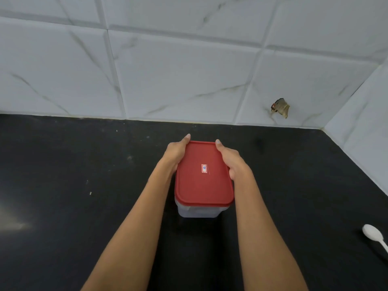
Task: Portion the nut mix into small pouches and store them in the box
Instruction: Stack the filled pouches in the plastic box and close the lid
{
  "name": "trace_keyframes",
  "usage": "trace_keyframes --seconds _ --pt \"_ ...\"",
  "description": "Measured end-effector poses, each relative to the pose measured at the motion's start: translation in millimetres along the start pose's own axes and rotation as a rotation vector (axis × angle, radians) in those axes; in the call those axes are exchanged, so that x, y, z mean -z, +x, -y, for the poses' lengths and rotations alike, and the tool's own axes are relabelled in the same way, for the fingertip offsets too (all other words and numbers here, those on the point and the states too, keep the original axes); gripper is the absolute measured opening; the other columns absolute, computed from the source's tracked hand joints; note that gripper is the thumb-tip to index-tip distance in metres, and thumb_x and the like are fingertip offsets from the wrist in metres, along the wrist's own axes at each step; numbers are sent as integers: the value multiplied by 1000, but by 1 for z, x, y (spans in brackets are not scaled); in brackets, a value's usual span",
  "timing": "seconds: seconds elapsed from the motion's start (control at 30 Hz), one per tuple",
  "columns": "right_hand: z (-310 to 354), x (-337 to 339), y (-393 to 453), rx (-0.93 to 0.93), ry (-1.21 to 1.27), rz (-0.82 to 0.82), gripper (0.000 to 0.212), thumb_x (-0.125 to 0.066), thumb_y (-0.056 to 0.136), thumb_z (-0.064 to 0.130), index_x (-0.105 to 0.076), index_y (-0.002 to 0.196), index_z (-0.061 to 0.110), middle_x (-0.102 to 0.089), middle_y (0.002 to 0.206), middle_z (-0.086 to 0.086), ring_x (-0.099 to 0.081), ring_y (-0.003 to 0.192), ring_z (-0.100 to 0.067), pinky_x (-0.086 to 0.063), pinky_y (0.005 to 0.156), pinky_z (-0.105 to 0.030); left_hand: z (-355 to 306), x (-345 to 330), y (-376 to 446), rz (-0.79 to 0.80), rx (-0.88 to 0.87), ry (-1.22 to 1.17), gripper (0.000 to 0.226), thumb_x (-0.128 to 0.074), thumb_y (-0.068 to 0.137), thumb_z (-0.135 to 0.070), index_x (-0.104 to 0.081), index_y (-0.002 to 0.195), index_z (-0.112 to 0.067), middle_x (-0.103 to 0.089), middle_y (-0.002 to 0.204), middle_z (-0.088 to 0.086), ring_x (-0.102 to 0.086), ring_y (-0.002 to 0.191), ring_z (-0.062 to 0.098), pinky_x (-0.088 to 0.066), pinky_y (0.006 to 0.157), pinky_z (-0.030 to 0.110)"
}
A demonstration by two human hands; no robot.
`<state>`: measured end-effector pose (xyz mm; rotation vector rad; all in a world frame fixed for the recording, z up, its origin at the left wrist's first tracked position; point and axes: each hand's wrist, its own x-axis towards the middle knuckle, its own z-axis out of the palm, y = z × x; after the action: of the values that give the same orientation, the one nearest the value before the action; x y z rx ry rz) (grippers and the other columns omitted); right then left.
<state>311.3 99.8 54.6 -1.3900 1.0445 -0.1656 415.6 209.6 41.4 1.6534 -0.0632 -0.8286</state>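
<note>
A clear plastic box with a red lid stands on the black counter, closed. A small sticker sits in the middle of the lid. My left hand grips the box's left side and my right hand grips its right side, thumbs lying along the lid's edges. What is inside the box is hidden. No pouches or nut mix show.
A white plastic spoon lies on the counter at the right edge. White marble-look tiles form the wall behind and to the right. A broken hole marks one tile near the corner.
</note>
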Motion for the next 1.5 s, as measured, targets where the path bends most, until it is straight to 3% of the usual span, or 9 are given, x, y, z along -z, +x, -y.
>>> trace_keyframes --seconds 0.17,0.3,0.4,0.5,0.63,0.73,1.03,1.23,1.5 --pt "-7 -2 12 60 -20 -36 23 -57 93 39 -60 75 24 -66 87 -1 -65 89 -22 -52 89 -39 13 1 14 -62 -157 90 55 -59 89 -49 -52 131 -15 -58 123 3 -60 108 22 -51 94 40" --pt "-11 -3 18 120 -71 -83 24 -56 93 42 -62 76 26 -68 99 -3 -65 97 -22 -51 94 -40 17 2 17 -86 -216 117 45 -59 89 -49 -57 125 -22 -59 124 1 -60 111 22 -50 97 42" --pt "-12 -5 12 231 -182 -169 28 -52 94 45 -67 101 22 -66 116 -3 -60 108 -22 -47 95 -35 13 0 10 -167 -346 274 46 -55 92 -48 -60 125 -17 -64 122 5 -58 115 22 -45 101 38" --pt "-8 -4 -2 356 -453 -277 47 -39 96 52 -46 138 30 -52 138 -1 -47 128 -24 -37 102 -40 8 -2 -8 -286 -484 606 57 -38 97 -52 -46 140 -14 -55 136 10 -46 130 27 -34 109 47" --pt "-9 3 -28 493 -647 -293 48 -30 101 44 -33 146 28 -31 154 -3 -27 143 -22 -27 113 -46 15 -5 -42 -231 -584 959 58 -25 101 -48 -33 147 -13 -26 156 14 -15 147 28 -14 116 52" --pt "-30 6 -49 451 -716 -300 53 -26 102 43 -25 150 22 -21 158 -2 -16 146 -20 -20 117 -47 34 -8 -63 -143 -545 1130 63 -19 100 -51 -22 151 -13 -8 161 13 -4 149 26 -9 117 51" --pt "-60 -10 -60 417 -726 -299 67 -30 96 56 -11 152 25 -30 155 0 -30 141 -25 -30 112 -48 48 -10 -65 -141 -498 1170 71 -19 100 -51 -2 153 -6 8 161 8 6 148 28 -2 120 46" --pt "-59 -9 -61 377 -601 -246 64 -36 93 59 -13 148 34 -52 136 -1 -55 117 -25 -45 92 -41 50 -9 -63 -124 -510 1145 70 -19 99 -52 -4 153 -9 9 161 6 4 148 28 -5 119 47" --pt "-59 -8 -62 367 -510 -249 58 -38 94 57 -17 145 39 -58 128 -3 -57 113 -27 -46 93 -42 48 -7 -64 -100 -503 1026 66 -25 99 -52 -16 152 -14 4 162 3 -1 148 29 -8 116 54"
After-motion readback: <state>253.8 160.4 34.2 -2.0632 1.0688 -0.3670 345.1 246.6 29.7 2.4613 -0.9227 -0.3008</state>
